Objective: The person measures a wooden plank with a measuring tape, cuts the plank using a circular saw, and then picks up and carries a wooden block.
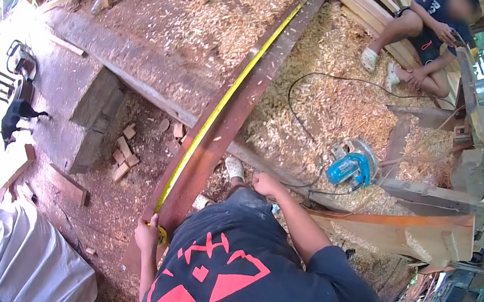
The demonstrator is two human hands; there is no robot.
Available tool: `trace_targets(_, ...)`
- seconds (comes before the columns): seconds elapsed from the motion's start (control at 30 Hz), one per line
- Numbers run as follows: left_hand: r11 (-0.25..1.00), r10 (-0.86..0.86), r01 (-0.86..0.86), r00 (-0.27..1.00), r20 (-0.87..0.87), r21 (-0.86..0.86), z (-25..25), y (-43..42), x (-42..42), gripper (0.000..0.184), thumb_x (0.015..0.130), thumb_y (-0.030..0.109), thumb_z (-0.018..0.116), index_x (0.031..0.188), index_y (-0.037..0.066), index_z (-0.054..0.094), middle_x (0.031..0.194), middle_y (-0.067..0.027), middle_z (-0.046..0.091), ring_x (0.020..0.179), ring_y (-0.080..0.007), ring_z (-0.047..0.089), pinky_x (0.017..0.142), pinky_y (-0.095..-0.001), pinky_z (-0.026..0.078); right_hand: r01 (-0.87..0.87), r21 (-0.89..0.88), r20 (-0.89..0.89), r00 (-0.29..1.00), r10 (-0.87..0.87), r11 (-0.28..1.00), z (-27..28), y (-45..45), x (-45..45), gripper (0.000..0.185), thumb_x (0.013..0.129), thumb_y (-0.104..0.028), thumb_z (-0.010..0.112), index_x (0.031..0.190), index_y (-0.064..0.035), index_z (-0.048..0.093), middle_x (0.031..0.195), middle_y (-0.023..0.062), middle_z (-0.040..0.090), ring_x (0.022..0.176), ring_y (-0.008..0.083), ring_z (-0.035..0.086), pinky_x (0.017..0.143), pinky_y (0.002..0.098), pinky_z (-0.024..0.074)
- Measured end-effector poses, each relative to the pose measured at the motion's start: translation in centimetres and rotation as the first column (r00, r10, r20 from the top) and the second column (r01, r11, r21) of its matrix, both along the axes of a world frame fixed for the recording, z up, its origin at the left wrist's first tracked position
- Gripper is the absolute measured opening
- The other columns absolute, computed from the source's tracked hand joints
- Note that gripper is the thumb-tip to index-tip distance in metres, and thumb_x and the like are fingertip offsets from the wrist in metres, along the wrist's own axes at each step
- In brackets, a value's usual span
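Note:
My left hand (147, 234) is closed on a yellow tape measure (162, 235) at the near end of a long reddish-brown board (226, 129). The yellow blade (225, 100) is pulled out along the board to its far end at the top of the view. My right hand (264, 184) is closed by my knee, to the right of the board, and I cannot make out anything in it. A blue circular saw (349, 167) lies on the ground to the right, its black cable (290, 95) looping beside it.
A person (428, 35) sits at the upper right, hands apart from mine. Small wood blocks (124, 157) and a thick timber block (93, 120) lie left of the board. Further left is a black animal (18, 119). A grey sheet (26, 256) covers something at the lower left.

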State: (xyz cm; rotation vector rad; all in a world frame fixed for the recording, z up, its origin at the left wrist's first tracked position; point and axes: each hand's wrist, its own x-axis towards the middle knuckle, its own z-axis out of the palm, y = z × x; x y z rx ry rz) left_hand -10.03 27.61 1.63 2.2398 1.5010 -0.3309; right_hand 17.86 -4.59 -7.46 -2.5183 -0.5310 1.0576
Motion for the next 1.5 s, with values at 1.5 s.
trace_targets(1.5, 0.879, 0.205, -0.283, 0.951, -0.232, -0.384, -12.0, 1.5, -3.0, 0.062, 0.083, 0.047, 0.064, 0.08, -0.015, 0.061, 0.067, -0.0221, 0.062, 0.061, -0.0264, 0.059, 0.056, -0.0441, 0.044, 0.59, -0.202, 0.166, 0.807, -0.566, 0.782, 7.3, -34.5, 17.4, 0.032, 0.061, -0.004, 0.076, 0.092, -0.0042, 0.068, 0.073, 0.0077, 0.067, 0.067, 0.0194, 0.063, 0.064, 0.0337, 0.0498)
